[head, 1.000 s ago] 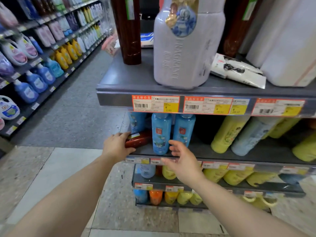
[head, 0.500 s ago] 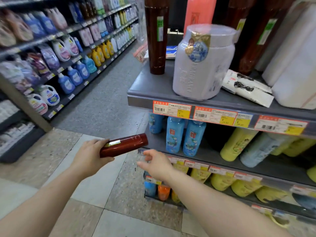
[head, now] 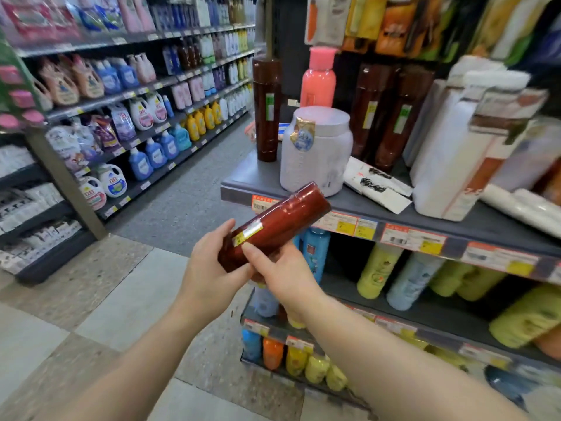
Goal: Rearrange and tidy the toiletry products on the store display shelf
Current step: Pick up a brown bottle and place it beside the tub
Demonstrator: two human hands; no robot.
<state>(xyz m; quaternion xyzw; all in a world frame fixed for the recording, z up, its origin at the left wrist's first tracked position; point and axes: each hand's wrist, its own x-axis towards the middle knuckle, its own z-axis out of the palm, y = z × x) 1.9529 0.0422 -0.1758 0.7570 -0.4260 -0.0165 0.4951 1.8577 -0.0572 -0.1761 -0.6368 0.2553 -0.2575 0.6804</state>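
Observation:
A dark red bottle (head: 282, 217) lies tilted in the air in front of the grey display shelf (head: 440, 220), its cap end up and to the right. My left hand (head: 209, 268) grips its lower end from the left. My right hand (head: 282, 271) holds the same end from below and the right, thumb on its side. On the shelf behind stand a matching tall brown bottle (head: 266, 109), a pink bottle (head: 318, 77), two more brown bottles (head: 391, 117) and a white jar (head: 315, 150).
White packs (head: 455, 141) and a flat sachet (head: 376, 183) lie on the same shelf to the right. Blue, yellow and orange bottles fill the lower shelves (head: 394, 278). An aisle of detergent shelves (head: 127, 117) runs along the left, with open floor (head: 182, 214) between.
My left hand drew the red bottle off the lower shelf and lifted it up toward the top shelf. My right hand, empty before, now holds the bottle too.

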